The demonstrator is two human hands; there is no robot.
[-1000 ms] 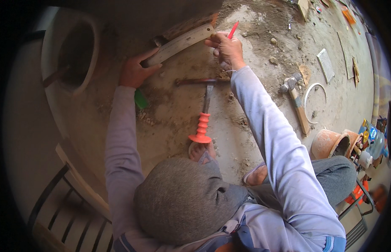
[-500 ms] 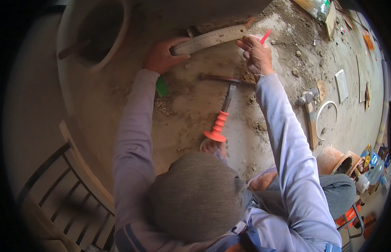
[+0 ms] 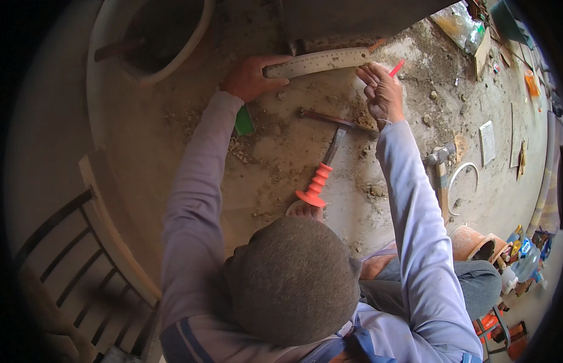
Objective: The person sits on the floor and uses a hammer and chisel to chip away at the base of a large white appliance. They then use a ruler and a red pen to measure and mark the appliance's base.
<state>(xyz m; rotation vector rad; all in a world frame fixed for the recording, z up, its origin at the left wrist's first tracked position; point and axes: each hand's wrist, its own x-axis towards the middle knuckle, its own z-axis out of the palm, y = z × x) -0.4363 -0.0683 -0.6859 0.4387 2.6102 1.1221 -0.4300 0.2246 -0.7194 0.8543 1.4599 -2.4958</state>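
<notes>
My left hand (image 3: 252,78) grips one end of a pale metal ruler (image 3: 321,63), thumb below and fingers above. Near the ruler's other end is my right hand (image 3: 383,91), its fingers closed around a red pen (image 3: 397,68) whose end sticks out past the knuckles. The ruler lies along the base of a dark upright surface (image 3: 354,21). Below it on the dirty floor rests a dark metal bar (image 3: 321,116). A chisel (image 3: 316,184) with an orange ribbed hand guard points toward that bar. Beside my left wrist is a green flat piece (image 3: 244,121).
A large bucket (image 3: 200,36) with a handle in it stands at upper left. A hammer (image 3: 440,158) and a white ring (image 3: 453,187) lie on the right. Clay-coloured pots (image 3: 472,241) stand lower right; a dark metal rack (image 3: 64,254) is lower left. Rubble lies scattered about.
The view has turned slightly, so the whole scene sits a little differently. Both hands keep their hold on the ruler and the pen, with little other movement.
</notes>
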